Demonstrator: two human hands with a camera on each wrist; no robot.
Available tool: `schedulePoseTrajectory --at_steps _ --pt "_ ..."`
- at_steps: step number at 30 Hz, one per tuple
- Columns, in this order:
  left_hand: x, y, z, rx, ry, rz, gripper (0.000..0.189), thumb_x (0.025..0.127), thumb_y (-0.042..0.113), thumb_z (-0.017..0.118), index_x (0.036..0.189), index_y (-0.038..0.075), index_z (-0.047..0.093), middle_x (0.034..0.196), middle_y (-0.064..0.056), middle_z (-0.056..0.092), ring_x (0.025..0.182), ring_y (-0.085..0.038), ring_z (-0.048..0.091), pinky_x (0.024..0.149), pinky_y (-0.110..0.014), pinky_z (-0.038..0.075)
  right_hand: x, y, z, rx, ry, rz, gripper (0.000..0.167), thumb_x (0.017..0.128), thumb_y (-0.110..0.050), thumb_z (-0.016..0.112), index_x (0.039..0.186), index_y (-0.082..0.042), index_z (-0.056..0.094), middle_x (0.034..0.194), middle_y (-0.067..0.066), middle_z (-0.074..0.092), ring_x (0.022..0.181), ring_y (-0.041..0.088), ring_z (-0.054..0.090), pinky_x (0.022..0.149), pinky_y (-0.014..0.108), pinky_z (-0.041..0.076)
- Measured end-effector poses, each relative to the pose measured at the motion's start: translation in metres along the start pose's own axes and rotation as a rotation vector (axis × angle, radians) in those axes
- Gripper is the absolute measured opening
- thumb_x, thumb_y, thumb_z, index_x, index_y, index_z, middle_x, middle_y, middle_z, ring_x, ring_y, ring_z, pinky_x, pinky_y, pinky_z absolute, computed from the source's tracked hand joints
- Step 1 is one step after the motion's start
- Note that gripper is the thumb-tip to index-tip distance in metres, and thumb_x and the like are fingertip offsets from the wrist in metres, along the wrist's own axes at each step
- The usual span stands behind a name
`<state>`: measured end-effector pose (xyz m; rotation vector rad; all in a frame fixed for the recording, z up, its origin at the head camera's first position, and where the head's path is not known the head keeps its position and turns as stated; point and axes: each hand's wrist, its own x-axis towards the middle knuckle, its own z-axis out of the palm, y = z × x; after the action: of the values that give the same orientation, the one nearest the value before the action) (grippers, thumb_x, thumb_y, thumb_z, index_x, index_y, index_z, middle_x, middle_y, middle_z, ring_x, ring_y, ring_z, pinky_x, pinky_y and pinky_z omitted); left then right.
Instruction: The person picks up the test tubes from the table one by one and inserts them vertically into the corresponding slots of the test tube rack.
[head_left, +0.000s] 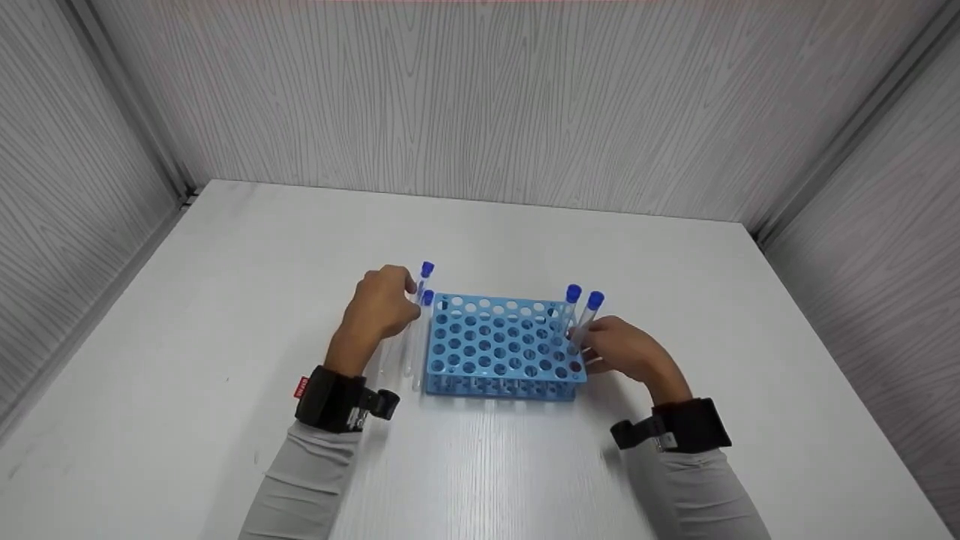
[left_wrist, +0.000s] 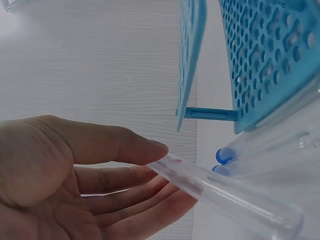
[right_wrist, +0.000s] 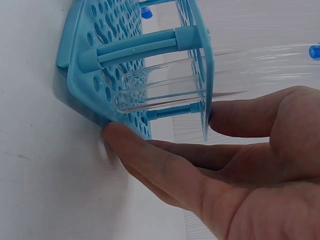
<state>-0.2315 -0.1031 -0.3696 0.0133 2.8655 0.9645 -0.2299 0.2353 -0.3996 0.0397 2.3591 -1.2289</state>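
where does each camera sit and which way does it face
Head: worn on the head, facing forward and down at the blue test tube rack; left hand, right hand and sleeves show.
Left wrist: worn there, facing the held test tube; only the left hand shows.
Right wrist: worn there, facing the rack's end; only the right hand shows.
Both wrist views share the rack.

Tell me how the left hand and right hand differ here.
The left hand pinches a clear tube; the right hand grips the end of the blue rack.
The left hand is beside two loose capped tubes outside the rack; the right hand is beside two slotted tubes set in it.
Both arms wear a black wristband and grey sleeve.
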Motion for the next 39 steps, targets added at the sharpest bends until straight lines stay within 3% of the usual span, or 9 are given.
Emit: schedulePoseTrajectory --at_steps 9,14,25,30,39 --pt "-0.004 0.007 -0.003 -0.020 0.016 0.024 0.037 0.093 0.008 0.065 0.129 -0.002 0.064 0.131 -0.023 0.064 0.100 -0.031 0.065 0.084 -0.040 0.057 0.001 0.001 0.000 -0.001 0.005 0.003 0.035 0.101 -0.017 0.051 0.123 0.006 0.064 0.108 0.015 0.065 0.102 0.028 0.064 0.092 0.040 0.057" --pt "-0.006 0.010 -0.004 -0.043 0.040 0.058 0.036 0.091 0.007 0.064 0.126 -0.001 0.065 0.118 -0.021 0.069 0.089 -0.027 0.064 0.069 -0.033 0.053 0.001 0.001 0.000 0.004 -0.005 0.000 0.035 0.101 -0.015 0.049 0.123 0.007 0.063 0.108 0.016 0.065 0.102 0.028 0.064 0.093 0.041 0.057" --pt "-0.011 0.017 -0.007 -0.158 0.145 0.153 0.035 0.089 0.006 0.062 0.124 0.000 0.067 0.097 -0.015 0.073 0.081 -0.025 0.065 0.065 -0.030 0.049 0.001 0.001 0.000 -0.012 0.004 0.012 0.039 0.100 -0.016 0.049 0.129 0.007 0.060 0.115 0.018 0.064 0.106 0.029 0.064 0.095 0.041 0.056" --pt "-0.016 0.021 -0.010 -0.195 0.178 0.197 0.033 0.091 0.008 0.064 0.123 0.002 0.068 0.095 -0.013 0.073 0.079 -0.024 0.064 0.066 -0.033 0.050 0.001 0.002 -0.001 -0.003 -0.002 0.004 0.036 0.102 -0.017 0.049 0.126 0.006 0.063 0.111 0.017 0.065 0.104 0.029 0.065 0.094 0.041 0.057" --pt "-0.025 0.029 -0.014 -0.241 0.206 0.230 0.031 0.092 0.011 0.067 0.122 0.004 0.069 0.099 -0.014 0.074 0.092 -0.029 0.069 0.079 -0.042 0.058 0.002 0.001 -0.001 -0.007 -0.001 0.011 0.037 0.102 -0.016 0.049 0.128 0.007 0.061 0.114 0.017 0.066 0.106 0.029 0.065 0.095 0.042 0.056"
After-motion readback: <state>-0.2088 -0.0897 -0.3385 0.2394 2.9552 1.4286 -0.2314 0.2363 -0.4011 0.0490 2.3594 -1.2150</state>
